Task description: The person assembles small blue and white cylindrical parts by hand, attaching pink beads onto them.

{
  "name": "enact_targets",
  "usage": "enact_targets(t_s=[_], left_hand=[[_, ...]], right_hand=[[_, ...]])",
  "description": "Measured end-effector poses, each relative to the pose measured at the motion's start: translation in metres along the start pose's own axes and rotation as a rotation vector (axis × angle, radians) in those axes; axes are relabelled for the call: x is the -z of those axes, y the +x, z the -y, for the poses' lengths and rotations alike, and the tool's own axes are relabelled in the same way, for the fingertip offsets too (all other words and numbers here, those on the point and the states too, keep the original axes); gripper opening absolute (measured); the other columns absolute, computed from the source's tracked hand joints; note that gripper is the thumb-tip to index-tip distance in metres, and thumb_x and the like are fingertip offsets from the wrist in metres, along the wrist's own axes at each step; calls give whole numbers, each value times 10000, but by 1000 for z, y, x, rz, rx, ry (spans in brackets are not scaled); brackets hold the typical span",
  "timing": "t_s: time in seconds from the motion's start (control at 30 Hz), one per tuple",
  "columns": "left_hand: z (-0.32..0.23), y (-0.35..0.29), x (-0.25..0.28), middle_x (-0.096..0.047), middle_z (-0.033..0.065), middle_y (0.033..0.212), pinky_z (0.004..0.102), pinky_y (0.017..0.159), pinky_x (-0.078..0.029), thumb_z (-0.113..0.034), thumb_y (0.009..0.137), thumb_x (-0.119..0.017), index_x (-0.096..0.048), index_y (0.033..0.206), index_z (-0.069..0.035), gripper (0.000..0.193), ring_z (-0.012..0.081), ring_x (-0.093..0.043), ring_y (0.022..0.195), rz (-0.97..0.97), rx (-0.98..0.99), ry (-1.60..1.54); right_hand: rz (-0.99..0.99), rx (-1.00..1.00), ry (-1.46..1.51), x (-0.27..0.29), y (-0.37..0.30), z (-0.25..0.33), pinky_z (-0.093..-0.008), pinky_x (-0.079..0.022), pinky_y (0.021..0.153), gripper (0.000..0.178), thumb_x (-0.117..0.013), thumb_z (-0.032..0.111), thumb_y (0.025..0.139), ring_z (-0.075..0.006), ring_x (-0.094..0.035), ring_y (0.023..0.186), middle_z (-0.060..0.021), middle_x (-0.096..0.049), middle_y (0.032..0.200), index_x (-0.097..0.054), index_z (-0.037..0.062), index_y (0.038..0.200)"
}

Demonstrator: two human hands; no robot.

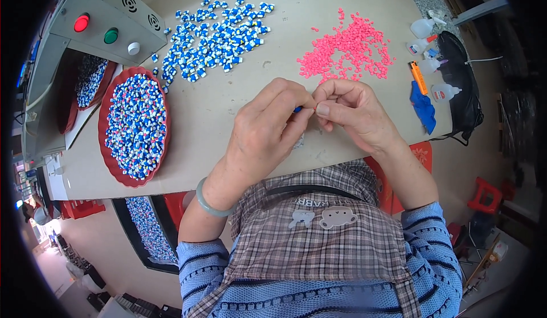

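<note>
The left hand point(272, 125) pinched a small blue piece point(297, 109), the right hand's point(354, 115) hold unclear, small pink pellets point(354, 39) at one o'clock seemingly for reach.

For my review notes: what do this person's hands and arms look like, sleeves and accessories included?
The left hand and right hand are ungloved. A smooth, pale green bangle circles the left wrist. The left sleeve and right sleeve are light blue knit with dark stripes and patterned bands, ending well short of the wrists.
</note>
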State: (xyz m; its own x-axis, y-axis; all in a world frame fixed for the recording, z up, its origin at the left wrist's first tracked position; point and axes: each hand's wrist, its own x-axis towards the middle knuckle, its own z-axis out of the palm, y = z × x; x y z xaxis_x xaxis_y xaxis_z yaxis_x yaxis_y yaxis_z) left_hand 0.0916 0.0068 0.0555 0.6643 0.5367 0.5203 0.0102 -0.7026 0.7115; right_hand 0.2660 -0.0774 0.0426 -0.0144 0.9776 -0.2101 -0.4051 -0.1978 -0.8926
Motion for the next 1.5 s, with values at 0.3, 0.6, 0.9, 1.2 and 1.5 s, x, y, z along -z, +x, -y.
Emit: enact_targets(t_s=[0.3, 0.6, 0.9, 1.2, 1.5], left_hand=[[0, -4, 0, -617, 92, 846, 296, 561, -499, 61, 776, -705, -619, 911, -11, 175, 193, -632, 668, -30, 110, -58], [20, -35, 17, -648, 83, 986, 233, 711, -534, 79, 830, -660, -664, 1014, 14, 195, 113, -634, 805, -142, 376, -401], [24, -55, 25, -613, 92, 1062, 250, 788, -541, 86, 853, -640, -671, 1033, 38, 189, 125, -619, 936, -185, 502, -476], [26, -61, 24, -605, 88, 1058, 259, 806, -548, 104, 846, -625, -674, 1037, 33, 209, 127, -616, 935, -218, 460, -503], [23, -62, 24, -603, 89, 1060, 253, 782, -549, 93, 836, -646, -665, 1020, 36, 194, 131, -618, 915, -193, 473, -446]], right_hand=[[27, -3, 104, 0, 0, -3, -210, -422, 600, 108, -665, 118, 909, -66, -520, 673, 6, -586, 782, -632, 18, 933], [122, -266, -150, 13, -3, 1, -201, -427, 591, 75, -681, 93, 873, -54, -523, 641, 13, -600, 753, -654, 23, 886], [111, -380, -317, 3, 1, 2, -186, -430, 584, 70, -705, 68, 836, -34, -535, 620, 12, -617, 748, -658, 24, 863], [75, -397, -427, -4, 1, 5, -179, -423, 590, 45, -694, 49, 823, -24, -526, 619, 29, -606, 739, -659, 34, 846], [49, -362, -484, -8, 1, 4, -180, -418, 590, 50, -698, 49, 823, -13, -519, 629, 42, -596, 741, -652, 36, 840]])
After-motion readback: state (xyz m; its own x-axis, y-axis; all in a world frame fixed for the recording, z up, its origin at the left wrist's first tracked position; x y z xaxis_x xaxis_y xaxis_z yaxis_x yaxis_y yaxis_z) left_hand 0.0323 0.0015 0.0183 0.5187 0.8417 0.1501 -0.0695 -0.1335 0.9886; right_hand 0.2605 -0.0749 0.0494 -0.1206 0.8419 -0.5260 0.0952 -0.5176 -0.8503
